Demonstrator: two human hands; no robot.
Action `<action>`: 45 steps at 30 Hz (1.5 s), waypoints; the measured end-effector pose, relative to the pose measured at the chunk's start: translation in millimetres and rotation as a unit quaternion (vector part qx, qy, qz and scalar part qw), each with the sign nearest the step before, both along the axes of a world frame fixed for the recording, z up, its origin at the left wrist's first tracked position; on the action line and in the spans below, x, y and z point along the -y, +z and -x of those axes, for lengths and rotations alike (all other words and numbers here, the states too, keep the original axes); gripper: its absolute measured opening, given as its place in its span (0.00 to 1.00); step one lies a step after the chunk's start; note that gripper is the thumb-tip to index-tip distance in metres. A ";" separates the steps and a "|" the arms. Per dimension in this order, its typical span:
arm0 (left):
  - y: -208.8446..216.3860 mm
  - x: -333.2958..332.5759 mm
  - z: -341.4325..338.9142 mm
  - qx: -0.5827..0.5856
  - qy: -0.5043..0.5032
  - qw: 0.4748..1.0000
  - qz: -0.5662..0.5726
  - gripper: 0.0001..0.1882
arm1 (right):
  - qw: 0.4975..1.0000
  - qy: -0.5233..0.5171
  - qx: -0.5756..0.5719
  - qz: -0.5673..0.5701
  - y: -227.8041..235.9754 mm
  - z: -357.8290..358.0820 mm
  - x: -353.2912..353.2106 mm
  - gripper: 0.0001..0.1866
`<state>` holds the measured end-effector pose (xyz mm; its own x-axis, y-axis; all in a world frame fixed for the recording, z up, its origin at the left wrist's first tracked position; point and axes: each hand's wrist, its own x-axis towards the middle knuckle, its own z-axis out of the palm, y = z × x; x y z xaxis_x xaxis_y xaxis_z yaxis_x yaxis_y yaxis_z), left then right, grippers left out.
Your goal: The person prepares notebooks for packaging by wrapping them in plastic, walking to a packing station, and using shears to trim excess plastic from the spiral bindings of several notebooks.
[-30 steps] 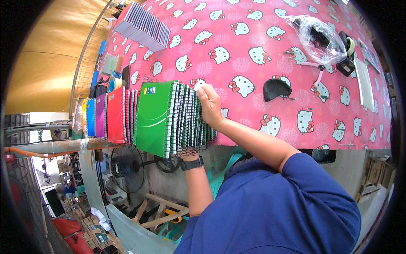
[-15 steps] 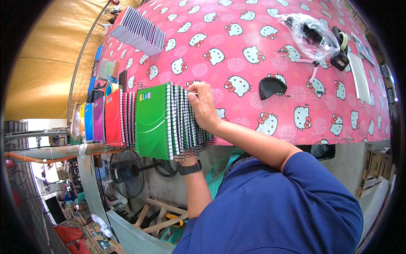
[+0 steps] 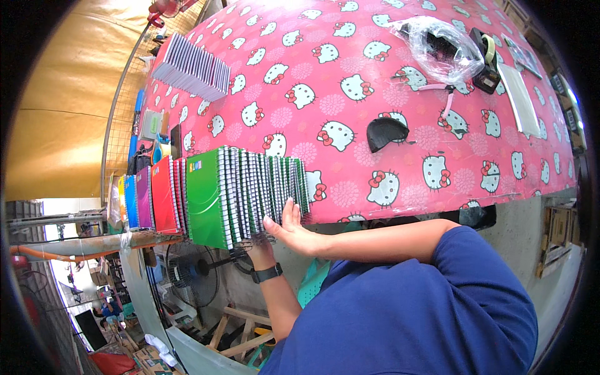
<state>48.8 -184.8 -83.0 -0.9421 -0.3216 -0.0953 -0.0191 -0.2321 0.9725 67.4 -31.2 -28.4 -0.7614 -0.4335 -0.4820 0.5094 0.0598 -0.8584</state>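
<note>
Right hand [image 3: 292, 232] open, nothing gripped: fingers straight and together, thumb spread, laid against the lower part of the coil-bound edges of the green notebooks [image 3: 209, 206]. Left hand [image 3: 260, 252] at the lower edge of the same row, mostly hidden by the notebooks, so can't tell whether it grips or just supports; black watch [image 3: 267, 273] on that wrist. Green notebooks stand upright in a tight row at the near edge of the tabletop [image 3: 406, 156], front cover facing left, coils toward the person's body and right. Just left of them, red notebooks [image 3: 164, 197], then purple [image 3: 144, 199], blue [image 3: 130, 200] and yellow [image 3: 122, 199] ones, all upright in line. Below the tabletop edge, a black fan [image 3: 199, 269] and a wooden frame [image 3: 219, 331]. Further in on the pink patterned cover: curved black piece [image 3: 382, 136], well right of the notebooks; beyond it, pink-handled pliers [image 3: 431, 87], probably, small in view. White strip [image 3: 520, 103], tape dispenser [image 3: 486, 78] and clear plastic bag [image 3: 450, 69] near the far right. Far left, another notebook row [image 3: 190, 69], coils showing. Yellow tarp [image 3: 69, 94] past that.
</note>
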 end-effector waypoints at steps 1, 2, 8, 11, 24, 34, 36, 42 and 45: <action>3.6 -5.3 1.1 0.018 0.024 0.999 -0.043 0.25 | 1.000 0.005 0.002 0.008 -3.2 2.9 -2.8 0.58; 7.6 -10.1 2.5 0.035 0.047 0.995 -0.086 0.26 | 1.000 0.009 0.003 0.017 -6.3 6.2 -7.3 0.58; 11.1 -33.7 -20.8 -0.030 0.146 0.989 0.009 0.25 | 0.981 -0.144 -0.051 0.117 -27.8 36.5 -51.9 0.57; 6.5 -38.2 -35.8 0.098 0.160 0.976 -0.109 0.31 | 0.982 -0.182 -0.009 0.056 -61.5 79.6 -49.5 0.59; 4.9 -40.8 -28.4 0.126 0.116 0.944 -0.282 0.31 | 0.949 -0.054 -0.282 -0.126 -59.0 77.7 -164.4 0.34; 10.6 -35.8 -64.9 0.054 0.316 0.947 -0.022 0.25 | 0.688 -0.191 -0.376 -0.590 -107.3 55.3 -397.9 0.29; 15.4 -20.7 -81.5 -0.006 0.318 0.948 -0.008 0.18 | 0.764 -0.152 -0.356 -0.517 -92.6 47.0 -399.8 0.22; 83.9 -70.3 -72.2 -0.006 0.269 0.891 0.366 0.22 | 0.664 -0.228 -0.440 -0.559 -103.8 -11.0 -434.7 0.39; 114.0 -76.5 -73.0 -0.065 0.276 0.894 0.345 0.23 | 0.667 -0.199 -0.386 -0.606 -109.4 -4.1 -443.2 0.47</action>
